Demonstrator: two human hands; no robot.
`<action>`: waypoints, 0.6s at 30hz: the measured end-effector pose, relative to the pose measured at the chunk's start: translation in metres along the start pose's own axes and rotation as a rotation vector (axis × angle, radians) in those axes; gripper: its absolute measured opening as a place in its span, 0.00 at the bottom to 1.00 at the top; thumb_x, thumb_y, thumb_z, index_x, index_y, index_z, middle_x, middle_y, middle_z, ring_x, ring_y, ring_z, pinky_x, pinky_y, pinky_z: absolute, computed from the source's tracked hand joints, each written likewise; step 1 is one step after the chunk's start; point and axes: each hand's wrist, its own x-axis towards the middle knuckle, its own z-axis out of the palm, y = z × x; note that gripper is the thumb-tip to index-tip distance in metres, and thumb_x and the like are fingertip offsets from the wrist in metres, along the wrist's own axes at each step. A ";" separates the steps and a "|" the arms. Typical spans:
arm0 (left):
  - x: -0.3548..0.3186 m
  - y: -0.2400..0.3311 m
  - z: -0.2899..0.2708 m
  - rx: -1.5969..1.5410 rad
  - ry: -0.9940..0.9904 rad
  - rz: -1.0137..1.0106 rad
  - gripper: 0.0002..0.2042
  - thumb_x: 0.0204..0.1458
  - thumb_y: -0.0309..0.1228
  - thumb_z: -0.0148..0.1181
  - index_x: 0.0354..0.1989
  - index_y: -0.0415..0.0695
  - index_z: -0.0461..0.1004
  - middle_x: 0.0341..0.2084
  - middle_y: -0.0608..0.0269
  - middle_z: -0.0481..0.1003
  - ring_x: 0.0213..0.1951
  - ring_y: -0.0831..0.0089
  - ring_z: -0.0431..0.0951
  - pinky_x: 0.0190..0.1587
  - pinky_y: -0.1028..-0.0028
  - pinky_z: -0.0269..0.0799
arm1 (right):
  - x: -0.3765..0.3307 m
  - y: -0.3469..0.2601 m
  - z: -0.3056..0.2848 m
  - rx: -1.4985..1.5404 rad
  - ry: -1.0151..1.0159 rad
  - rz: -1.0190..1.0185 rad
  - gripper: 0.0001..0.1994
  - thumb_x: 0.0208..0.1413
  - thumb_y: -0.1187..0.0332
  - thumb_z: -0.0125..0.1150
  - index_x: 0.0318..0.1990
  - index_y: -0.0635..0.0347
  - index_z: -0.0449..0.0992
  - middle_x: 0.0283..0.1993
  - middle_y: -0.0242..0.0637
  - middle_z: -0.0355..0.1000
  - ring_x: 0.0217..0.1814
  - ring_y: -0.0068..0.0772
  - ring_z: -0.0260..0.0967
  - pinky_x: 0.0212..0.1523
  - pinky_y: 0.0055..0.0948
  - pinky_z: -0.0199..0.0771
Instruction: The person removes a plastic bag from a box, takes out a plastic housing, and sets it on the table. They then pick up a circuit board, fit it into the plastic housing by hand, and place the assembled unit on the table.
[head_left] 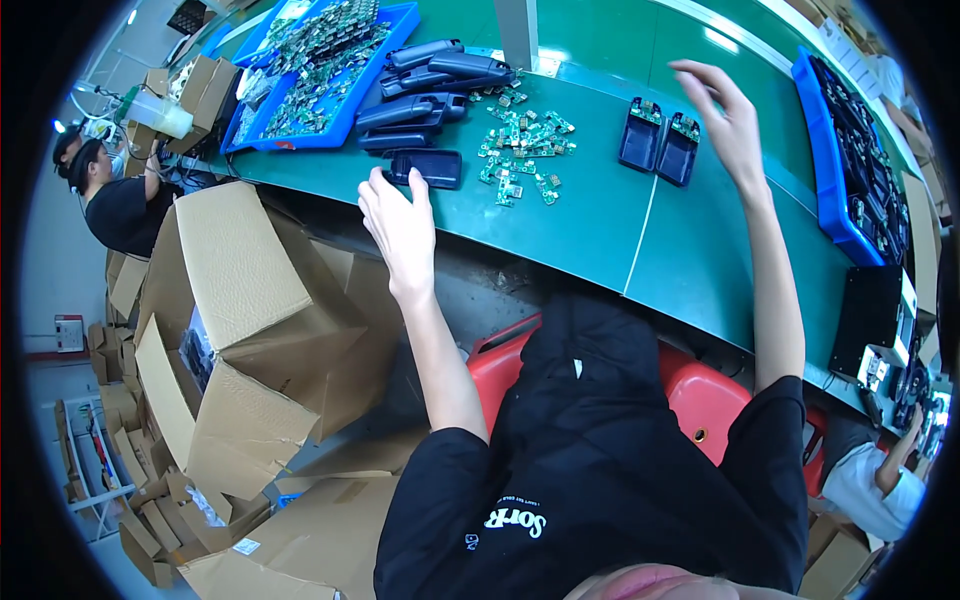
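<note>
Two bare arms reach up from a black-shirted body at the lower edge toward a green worktop. One, the left hand, stretches forward with the forearm straight, its fingers closing over the near end of a dark plastic casing that lies flat at the worktop's front edge; the grip touches the casing, though how firmly it clasps cannot be told. Its partner, the right hand, is raised above the worktop with fingers spread and loosely curled, an open grip holding nothing, just to the right of two dark trays that each carry a small green circuit board.

Between the hands lies a loose scatter of small green circuit boards. Behind the casing sits a stack of more dark casings, piled in rows. Further back on the left, a blue bin is heaped with green circuit boards. Along the right rim a second blue bin holds dark parts packed close together.

Left of the person, an open cardboard box stands beside the worktop, with dark items partly visible inside. Another person in black sits at the far left.
</note>
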 end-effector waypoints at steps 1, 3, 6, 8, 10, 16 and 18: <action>0.001 -0.006 0.000 -0.036 -0.010 0.011 0.24 0.59 0.39 0.57 0.55 0.31 0.65 0.44 0.46 0.67 0.50 0.52 0.67 0.56 0.58 0.63 | 0.004 -0.017 0.015 -0.022 -0.128 -0.105 0.16 0.59 0.65 0.64 0.53 0.56 0.78 0.52 0.36 0.77 0.54 0.30 0.73 0.55 0.30 0.71; 0.003 -0.007 -0.003 -0.075 -0.014 0.028 0.23 0.58 0.38 0.58 0.55 0.32 0.66 0.43 0.46 0.67 0.49 0.52 0.68 0.56 0.58 0.63 | 0.008 -0.048 0.048 -0.082 -0.328 -0.306 0.13 0.58 0.66 0.64 0.50 0.56 0.79 0.50 0.37 0.76 0.54 0.34 0.73 0.55 0.31 0.72; -0.004 0.003 -0.009 -0.172 -0.087 -0.001 0.22 0.57 0.36 0.61 0.53 0.33 0.67 0.42 0.47 0.68 0.49 0.53 0.68 0.55 0.58 0.62 | 0.003 -0.053 0.093 -0.155 -0.389 -0.479 0.13 0.56 0.65 0.65 0.48 0.55 0.79 0.49 0.38 0.75 0.53 0.39 0.73 0.54 0.34 0.73; -0.003 0.004 -0.011 -0.198 -0.105 0.005 0.21 0.57 0.36 0.61 0.52 0.33 0.67 0.42 0.48 0.69 0.48 0.55 0.69 0.54 0.59 0.63 | 0.002 -0.045 0.110 -0.181 -0.385 -0.568 0.13 0.55 0.65 0.66 0.47 0.55 0.79 0.48 0.38 0.75 0.52 0.42 0.73 0.53 0.36 0.74; -0.001 0.004 -0.014 -0.249 -0.143 0.019 0.20 0.56 0.35 0.62 0.51 0.34 0.67 0.41 0.49 0.70 0.46 0.59 0.71 0.52 0.61 0.65 | 0.005 -0.042 0.119 -0.219 -0.466 -0.565 0.13 0.54 0.63 0.67 0.46 0.55 0.80 0.46 0.38 0.75 0.52 0.43 0.72 0.52 0.37 0.74; -0.005 -0.021 -0.012 -0.735 -0.155 -0.116 0.17 0.59 0.32 0.60 0.50 0.35 0.67 0.40 0.56 0.74 0.40 0.70 0.74 0.45 0.67 0.70 | 0.006 -0.037 0.113 -0.261 -0.484 -0.498 0.12 0.55 0.65 0.65 0.46 0.56 0.80 0.44 0.38 0.77 0.48 0.39 0.76 0.49 0.34 0.76; -0.007 -0.023 -0.014 -0.970 -0.080 -0.217 0.15 0.60 0.30 0.57 0.52 0.37 0.67 0.40 0.58 0.75 0.38 0.75 0.74 0.42 0.69 0.72 | 0.004 -0.039 0.108 -0.049 -0.458 -0.240 0.13 0.59 0.64 0.62 0.49 0.58 0.79 0.45 0.38 0.78 0.43 0.34 0.78 0.44 0.31 0.78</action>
